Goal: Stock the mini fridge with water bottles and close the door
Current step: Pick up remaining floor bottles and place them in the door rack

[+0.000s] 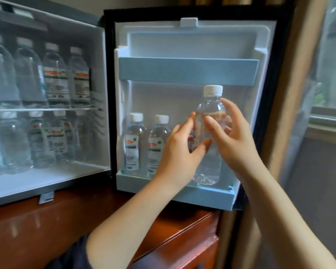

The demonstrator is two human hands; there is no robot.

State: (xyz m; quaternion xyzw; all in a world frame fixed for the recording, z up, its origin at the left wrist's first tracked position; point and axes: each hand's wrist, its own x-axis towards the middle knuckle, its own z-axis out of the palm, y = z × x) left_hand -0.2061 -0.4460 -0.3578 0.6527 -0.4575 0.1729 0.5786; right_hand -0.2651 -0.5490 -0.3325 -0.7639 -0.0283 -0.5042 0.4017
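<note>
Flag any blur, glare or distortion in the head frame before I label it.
Head view: wide-angle bending bows the fridge edges at left; shelf bottles at far left are soft, while the held bottle and its cap are fairly sharp; window at right is washed out; faint sheen on the wooden cabinet below.

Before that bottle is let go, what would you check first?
1. The bottle upright: ok.
2. Its cap on: ok.
3. Grip: ok, the left hand and the right hand both hold it.
4. Base seated on the door shelf: cannot tell.
5. Gap to the nearest shelved bottle: cannot tell, the left hand hides it.
6. The door closed: not ok, it stands open.
</note>
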